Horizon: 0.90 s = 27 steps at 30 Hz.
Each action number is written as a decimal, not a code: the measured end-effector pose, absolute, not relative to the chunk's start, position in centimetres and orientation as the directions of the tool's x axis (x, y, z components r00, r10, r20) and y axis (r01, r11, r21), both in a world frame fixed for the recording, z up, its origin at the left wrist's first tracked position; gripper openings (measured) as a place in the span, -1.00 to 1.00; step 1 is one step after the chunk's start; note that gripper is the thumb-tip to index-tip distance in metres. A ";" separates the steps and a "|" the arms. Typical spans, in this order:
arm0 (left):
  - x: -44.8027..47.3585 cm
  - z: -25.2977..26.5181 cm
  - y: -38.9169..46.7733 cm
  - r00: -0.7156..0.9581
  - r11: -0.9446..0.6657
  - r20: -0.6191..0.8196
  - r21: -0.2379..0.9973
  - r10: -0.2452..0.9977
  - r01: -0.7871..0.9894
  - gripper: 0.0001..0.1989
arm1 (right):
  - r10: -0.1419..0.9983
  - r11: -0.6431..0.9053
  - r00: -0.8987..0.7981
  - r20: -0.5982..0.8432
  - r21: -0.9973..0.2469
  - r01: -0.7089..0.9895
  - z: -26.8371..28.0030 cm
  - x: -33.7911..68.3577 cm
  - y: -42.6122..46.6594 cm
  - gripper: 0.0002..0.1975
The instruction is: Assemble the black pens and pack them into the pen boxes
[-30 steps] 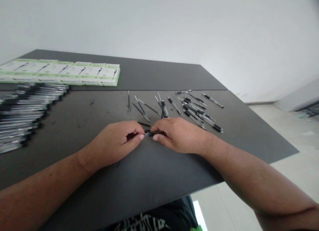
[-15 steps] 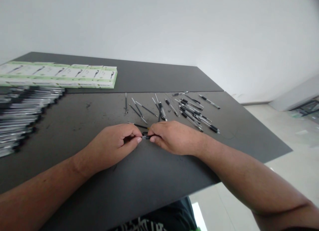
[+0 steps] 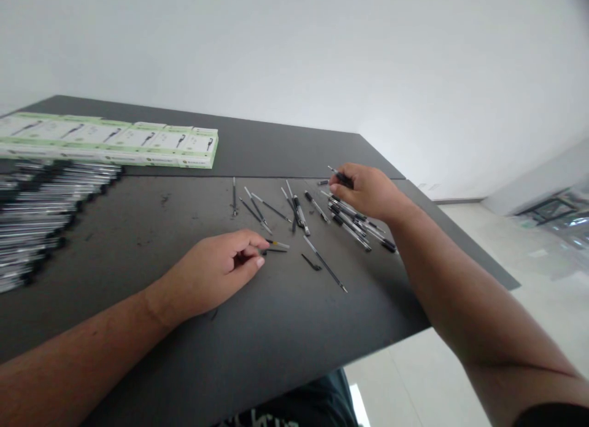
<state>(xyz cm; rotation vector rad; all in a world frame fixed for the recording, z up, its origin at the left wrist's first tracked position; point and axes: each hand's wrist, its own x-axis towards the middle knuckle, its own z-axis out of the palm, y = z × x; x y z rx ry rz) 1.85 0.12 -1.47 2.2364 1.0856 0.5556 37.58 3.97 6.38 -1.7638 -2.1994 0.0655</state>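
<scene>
My right hand (image 3: 363, 188) is closed on a pen (image 3: 343, 179) with a black grip, over the far right of the table. Under and beside that hand lies a pile of clear pens (image 3: 352, 227) with black grips. My left hand (image 3: 221, 267) rests nearer, thumb and forefinger curled together. A small dark thing shows at its fingertips, too hidden to name. Just beyond those fingertips lie thin refills (image 3: 278, 245), one with a yellowish section. A loose refill (image 3: 326, 264) and a small black clip-like piece (image 3: 313, 264) lie between my hands.
On the dark table (image 3: 257, 341), several refills (image 3: 252, 209) and pens (image 3: 301, 215) lie scattered in the middle. A long row of pens (image 3: 50, 212) covers the left side. Behind it stand green-and-white boxes (image 3: 170, 146). A white wall rises behind.
My right hand has left my left hand and moved right and away, to the pen pile. A refill and a small black piece now lie where it was. The left hand barely moved.
</scene>
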 end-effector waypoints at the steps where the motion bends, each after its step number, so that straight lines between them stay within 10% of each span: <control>1: 1.9 -1.5 0.1 0.583 -0.499 0.111 0.659 0.805 0.563 -0.65 | 0.969 0.176 -0.137 0.206 -0.183 0.967 6.3 38.8 5.3 -0.77; 7: 2.1 -1.5 0.2 0.589 -0.496 0.098 0.659 0.802 0.566 -0.65 | 0.996 0.004 -0.008 0.088 0.038 0.999 3.2 44.4 11.6 -0.70; 27: 2.1 -1.5 0.2 0.614 -0.521 0.104 0.651 0.782 0.553 -0.69 | 0.991 0.119 -0.101 -0.088 0.232 0.966 0.4 45.1 15.6 -0.64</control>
